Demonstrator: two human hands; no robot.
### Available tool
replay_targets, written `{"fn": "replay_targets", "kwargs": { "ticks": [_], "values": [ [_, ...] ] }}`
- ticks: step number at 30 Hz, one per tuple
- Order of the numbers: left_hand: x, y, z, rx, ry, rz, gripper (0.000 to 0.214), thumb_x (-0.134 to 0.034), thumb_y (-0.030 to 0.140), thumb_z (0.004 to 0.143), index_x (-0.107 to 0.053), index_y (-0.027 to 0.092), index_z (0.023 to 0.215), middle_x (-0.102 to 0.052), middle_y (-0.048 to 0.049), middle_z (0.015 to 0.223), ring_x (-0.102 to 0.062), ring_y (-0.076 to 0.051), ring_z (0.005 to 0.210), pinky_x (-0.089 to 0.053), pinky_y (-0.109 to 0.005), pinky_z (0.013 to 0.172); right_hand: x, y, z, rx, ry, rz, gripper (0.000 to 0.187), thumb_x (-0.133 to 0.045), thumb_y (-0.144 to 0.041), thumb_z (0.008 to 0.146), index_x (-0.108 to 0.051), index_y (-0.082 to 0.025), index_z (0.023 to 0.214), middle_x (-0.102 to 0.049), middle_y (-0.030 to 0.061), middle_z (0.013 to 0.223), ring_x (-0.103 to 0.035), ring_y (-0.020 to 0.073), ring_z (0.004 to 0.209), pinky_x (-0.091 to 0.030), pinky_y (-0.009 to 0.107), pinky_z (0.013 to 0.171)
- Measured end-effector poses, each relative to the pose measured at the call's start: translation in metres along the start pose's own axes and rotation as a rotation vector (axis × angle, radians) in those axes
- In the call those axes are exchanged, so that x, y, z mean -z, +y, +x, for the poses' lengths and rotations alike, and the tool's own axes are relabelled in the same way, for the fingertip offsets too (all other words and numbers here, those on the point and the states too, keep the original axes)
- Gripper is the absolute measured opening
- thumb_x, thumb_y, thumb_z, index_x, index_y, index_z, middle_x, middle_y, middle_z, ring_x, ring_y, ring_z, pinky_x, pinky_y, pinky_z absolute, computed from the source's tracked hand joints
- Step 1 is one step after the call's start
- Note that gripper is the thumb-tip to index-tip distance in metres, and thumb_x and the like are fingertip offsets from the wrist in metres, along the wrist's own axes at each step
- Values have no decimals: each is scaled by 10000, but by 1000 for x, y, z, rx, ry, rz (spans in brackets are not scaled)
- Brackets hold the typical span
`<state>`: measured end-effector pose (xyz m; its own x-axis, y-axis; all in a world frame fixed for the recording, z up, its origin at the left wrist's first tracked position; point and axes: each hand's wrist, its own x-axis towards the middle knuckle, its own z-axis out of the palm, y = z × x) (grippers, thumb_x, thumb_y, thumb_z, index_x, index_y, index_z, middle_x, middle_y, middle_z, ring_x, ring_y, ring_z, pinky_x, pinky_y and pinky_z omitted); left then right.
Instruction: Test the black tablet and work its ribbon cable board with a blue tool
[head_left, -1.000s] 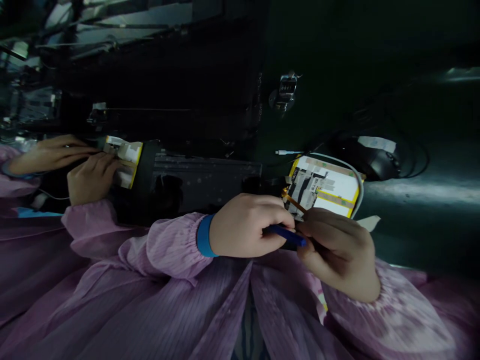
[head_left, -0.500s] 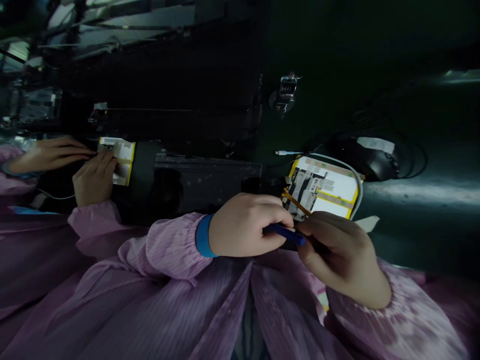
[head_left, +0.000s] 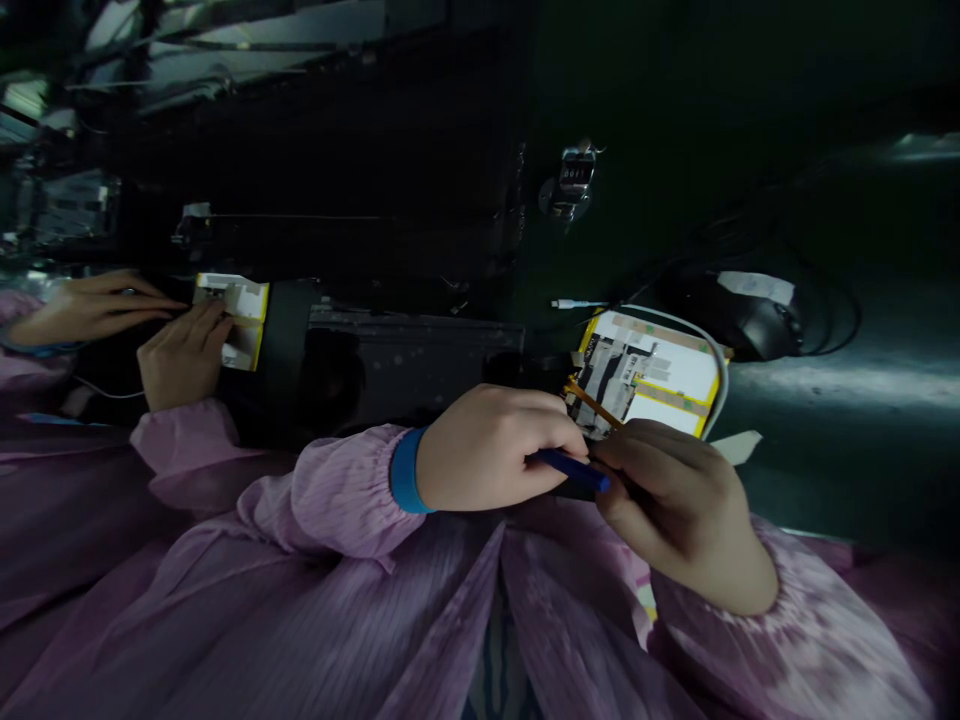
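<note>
My left hand (head_left: 495, 447) and my right hand (head_left: 679, 505) meet close to my chest, both in pink sleeves. A slim blue tool (head_left: 571, 468) lies between them; the left hand's fingers are closed on its handle and the right hand's fingertips pinch its other end. Just beyond the hands lies a flat white device panel (head_left: 651, 372) with yellow tape edges and an orange flex strip (head_left: 592, 402) that runs toward my fingers. What the right hand holds under the tool is hidden.
A co-worker's two hands (head_left: 176, 352) at the left press on a similar white and yellow panel (head_left: 234, 315). A dark fixture block (head_left: 405, 355) sits between us. A metal counter (head_left: 568, 182) stands behind, a black mouse (head_left: 757, 320) with cables at the right.
My hands have barely shifted. The co-worker's panel slid slightly left and their hands moved with it.
</note>
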<state>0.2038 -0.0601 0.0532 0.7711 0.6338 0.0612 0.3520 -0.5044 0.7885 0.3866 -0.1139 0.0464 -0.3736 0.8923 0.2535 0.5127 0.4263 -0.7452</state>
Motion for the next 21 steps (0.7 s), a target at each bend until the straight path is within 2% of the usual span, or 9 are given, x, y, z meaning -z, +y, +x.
{"fn": "replay_targets", "kwargs": {
  "ticks": [6, 15, 18, 21],
  "values": [
    [0, 0, 0, -12, 47, -60, 107, -587, 113, 833, -658, 156, 764, -660, -8, 734, -601, -88, 637, -481, -185, 621, 0, 2, -1, 20, 7, 10, 152, -446, -90, 859, -462, -228, 799, -556, 0, 619, -524, 130, 553, -402, 256, 511],
    [1, 0, 0, 44, 25, -66, 71, -610, 116, 808, -663, 153, 777, -663, -12, 736, -622, -100, 670, -490, -188, 630, 1, 4, -2, -4, -34, 30, 85, -463, -134, 876, -487, -207, 841, -528, -13, 602, -482, 117, 543, -369, 243, 502],
    [7, 2, -2, 31, 55, -67, 115, -591, 125, 822, -676, 160, 891, -690, -35, 856, -649, -122, 783, -518, -209, 711, 1, 4, -1, 18, -24, 37, 125, -455, -95, 879, -491, -203, 827, -549, -10, 616, -501, 109, 562, -387, 230, 524],
    [26, 7, -12, 83, 153, 8, 220, -593, 171, 836, -656, 182, 1046, -688, -58, 1040, -647, -136, 873, -526, -241, 768, 0, 6, -2, 21, 4, 59, 156, -465, -60, 852, -490, -201, 791, -537, -12, 600, -492, 102, 549, -383, 217, 514]
  ]
}}
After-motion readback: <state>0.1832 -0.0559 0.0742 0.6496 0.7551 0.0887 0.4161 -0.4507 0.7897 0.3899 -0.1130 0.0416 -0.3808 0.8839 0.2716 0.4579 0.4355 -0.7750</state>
